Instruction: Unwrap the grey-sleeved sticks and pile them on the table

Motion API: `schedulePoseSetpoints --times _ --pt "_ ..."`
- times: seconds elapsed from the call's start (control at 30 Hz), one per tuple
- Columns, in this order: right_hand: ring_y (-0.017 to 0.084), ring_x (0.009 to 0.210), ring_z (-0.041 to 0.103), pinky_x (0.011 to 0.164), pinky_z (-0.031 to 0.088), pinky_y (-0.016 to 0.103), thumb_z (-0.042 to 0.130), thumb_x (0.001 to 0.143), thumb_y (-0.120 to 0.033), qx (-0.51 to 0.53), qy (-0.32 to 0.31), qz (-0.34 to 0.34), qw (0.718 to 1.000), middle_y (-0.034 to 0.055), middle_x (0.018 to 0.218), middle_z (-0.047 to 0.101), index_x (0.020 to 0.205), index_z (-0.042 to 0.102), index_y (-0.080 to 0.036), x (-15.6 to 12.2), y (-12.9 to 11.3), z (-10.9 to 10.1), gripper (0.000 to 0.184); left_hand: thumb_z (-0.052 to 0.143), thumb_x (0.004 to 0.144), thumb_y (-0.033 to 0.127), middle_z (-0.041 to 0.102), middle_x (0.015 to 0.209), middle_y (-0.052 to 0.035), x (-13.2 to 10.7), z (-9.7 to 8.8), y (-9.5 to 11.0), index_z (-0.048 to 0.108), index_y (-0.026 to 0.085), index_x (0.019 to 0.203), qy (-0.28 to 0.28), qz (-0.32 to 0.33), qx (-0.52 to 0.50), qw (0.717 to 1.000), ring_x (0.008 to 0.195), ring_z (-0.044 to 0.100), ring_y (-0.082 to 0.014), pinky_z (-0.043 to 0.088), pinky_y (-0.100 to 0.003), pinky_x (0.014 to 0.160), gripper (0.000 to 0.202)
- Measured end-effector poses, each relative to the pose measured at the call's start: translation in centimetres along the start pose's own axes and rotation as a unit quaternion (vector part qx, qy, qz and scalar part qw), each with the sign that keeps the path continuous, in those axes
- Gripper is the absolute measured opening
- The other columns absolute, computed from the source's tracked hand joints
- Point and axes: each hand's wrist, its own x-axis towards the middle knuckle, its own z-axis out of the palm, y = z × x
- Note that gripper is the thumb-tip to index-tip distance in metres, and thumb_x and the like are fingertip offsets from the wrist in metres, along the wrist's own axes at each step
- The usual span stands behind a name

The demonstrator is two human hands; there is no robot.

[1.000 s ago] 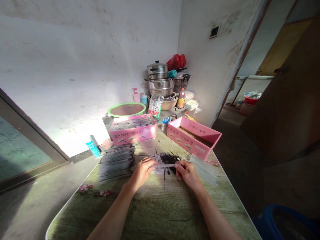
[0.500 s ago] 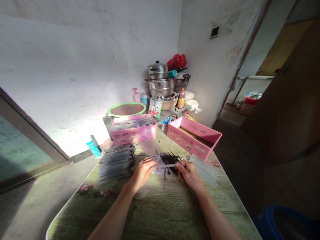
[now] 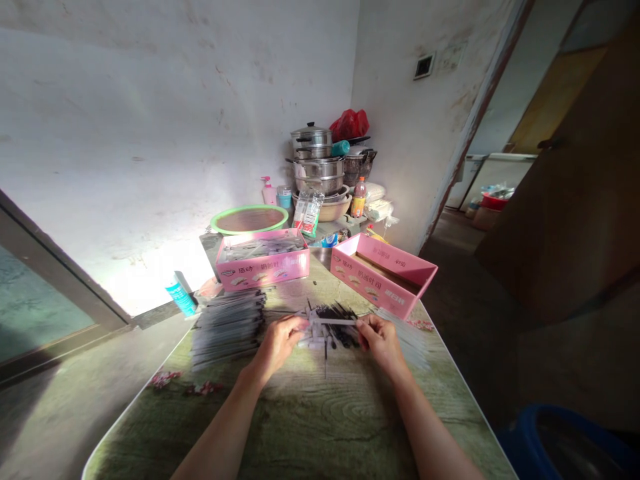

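Between my hands lies a pile of thin black sticks (image 3: 340, 312) mixed with small whitish pieces (image 3: 315, 340). My right hand (image 3: 381, 340) pinches one end of a narrow whitish strip (image 3: 336, 322), held level above the pile. My left hand (image 3: 280, 341) is by the strip's other end, fingers bent together over the pile's left side; what is in them, if anything, is too small to make out. Left of it lies a thick stack of greyish strips (image 3: 227, 330) with dark ends. Clear strips (image 3: 413, 343) lie beyond my right hand, partly hidden by it.
A pink box (image 3: 265, 272) full of strips stands at the back left of the table (image 3: 330, 420). Another pink box (image 3: 383, 283) sits at the back right. Behind are a green-rimmed basket (image 3: 250, 219) and stacked pots (image 3: 317, 173). A blue tub (image 3: 530, 440) stands low right.
My hands have parted slightly; the strip, earlier reaching between both hands, now sits farther from my left fingers and stays in my right. The view has shifted a little.
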Motion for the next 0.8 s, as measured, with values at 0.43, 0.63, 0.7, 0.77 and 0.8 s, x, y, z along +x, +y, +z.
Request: schedulePoseSetpoints --times 0.43,0.63,0.7,0.77,0.8 --pt "0.026 0.063 0.063 0.053 0.036 0.03 0.056 0.075 -0.043 -0.437 0.263 0.111 0.853 0.0135 0.069 0.071 0.082 0.079 -0.02 0.5 -2.6 -8.9 0.033 0.057 0.086 0.012 0.075 0.095 -0.0059 0.2 0.3 0.0 0.076 0.022 0.097 -0.017 0.079 0.082 0.993 0.092 0.067 -0.0218 0.053 -0.035 0.085 0.024" --pt "0.024 0.056 0.064 0.049 0.038 0.03 0.065 0.066 -0.037 -0.474 0.099 0.155 0.861 0.0105 0.064 0.07 0.075 0.08 -0.023 1.1 -0.9 -12.5 0.022 0.059 0.082 0.009 0.075 0.098 -0.0062 0.1 0.1 -0.1 0.078 0.022 0.096 -0.048 0.066 0.069 0.994 0.095 0.066 -0.022 0.052 -0.037 0.09 0.027" --pt "0.024 0.053 0.064 0.048 0.038 0.03 0.069 0.063 -0.039 -0.481 0.082 0.149 0.86 0.0098 0.062 0.07 0.075 0.08 -0.023 1.5 -0.2 -13.3 0.022 0.059 0.082 0.009 0.075 0.099 -0.0064 0.1 0.1 -0.1 0.078 0.022 0.097 -0.052 0.065 0.065 0.994 0.097 0.066 -0.0218 0.052 -0.037 0.091 0.027" --pt "0.025 0.053 0.064 0.048 0.038 0.031 0.07 0.064 -0.042 -0.485 0.088 0.131 0.86 0.0102 0.062 0.07 0.077 0.08 -0.023 1.7 0.1 -13.3 0.025 0.06 0.081 0.01 0.075 0.1 -0.0065 0.1 0.0 -0.1 0.078 0.022 0.097 -0.052 0.066 0.064 0.994 0.098 0.066 -0.0219 0.051 -0.037 0.093 0.027" --pt "0.026 0.054 0.065 0.048 0.038 0.031 0.069 0.066 -0.044 -0.487 0.101 0.118 0.859 0.0107 0.064 0.071 0.08 0.08 -0.023 1.7 0.0 -12.9 0.028 0.061 0.081 0.01 0.075 0.1 -0.0065 0.1 0.0 -0.1 0.078 0.022 0.097 -0.05 0.066 0.065 0.994 0.098 0.066 -0.0219 0.051 -0.038 0.094 0.027"
